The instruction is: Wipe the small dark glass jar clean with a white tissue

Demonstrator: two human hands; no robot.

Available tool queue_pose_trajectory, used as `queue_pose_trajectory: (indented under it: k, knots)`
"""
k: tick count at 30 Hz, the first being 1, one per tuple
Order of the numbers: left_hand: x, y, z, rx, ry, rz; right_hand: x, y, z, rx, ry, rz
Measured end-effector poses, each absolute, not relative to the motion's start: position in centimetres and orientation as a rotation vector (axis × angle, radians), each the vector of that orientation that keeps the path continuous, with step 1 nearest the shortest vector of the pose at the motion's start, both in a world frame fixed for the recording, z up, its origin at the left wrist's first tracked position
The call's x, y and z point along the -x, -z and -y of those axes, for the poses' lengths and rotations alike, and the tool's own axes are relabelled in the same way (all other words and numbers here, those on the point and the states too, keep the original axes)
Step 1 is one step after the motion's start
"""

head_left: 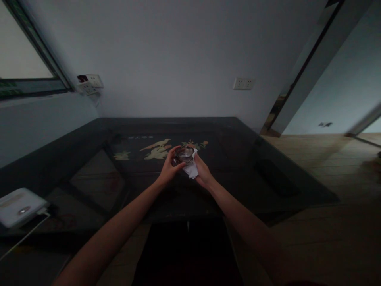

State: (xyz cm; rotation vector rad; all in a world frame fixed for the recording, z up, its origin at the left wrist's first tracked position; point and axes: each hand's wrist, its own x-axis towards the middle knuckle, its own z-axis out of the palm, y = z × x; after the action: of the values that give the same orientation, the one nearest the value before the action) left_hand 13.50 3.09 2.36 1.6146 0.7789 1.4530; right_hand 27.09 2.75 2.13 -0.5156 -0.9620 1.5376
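Round clear glass dish [185,154] is held over glossy black table [238,171]. Left hand [170,167] fingers clamp its side; right hand [204,171] clamps crumpled white tissue [192,171] against it. Likely slick: firm left grip, light tissue pressure best.

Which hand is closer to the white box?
The left hand. It grips the glass bowl, off to the right of the white box. The right hand, holding the tissue, is farther right.
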Motion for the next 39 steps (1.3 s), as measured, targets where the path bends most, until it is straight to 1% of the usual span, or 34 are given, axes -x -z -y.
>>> queue_pose_trajectory:
  k: [4,11,24,28,33,39]
  knots:
    - [-13.2,-2.1,-3.7,-1.594,-1.491,-0.858,-26.7,-2.5,-1.9,0.501,-1.513,1.036]
    - [-13.3,-2.0,-3.6,-1.565,-1.443,-0.859,-26.8,-2.1,-2.0,0.555,-1.381,1.030]
    - [-13.0,-2.1,-3.2,-1.630,-1.302,-0.752,-27.3,-1.8,-2.7,0.577,-1.437,0.967]
    - [-13.4,-2.0,-3.1,-1.560,-1.379,-0.699,-27.4,-2.0,-2.3,0.527,-1.316,1.112]
    - [-13.7,-1.9,-3.2,-1.568,-1.504,-0.861,-27.6,-2.8,-1.8,0.605,-1.150,1.201]
    - [-14.3,-1.9,-3.0,-1.517,-1.472,-0.796,-27.9,-2.7,-1.9,0.713,-0.965,1.217]
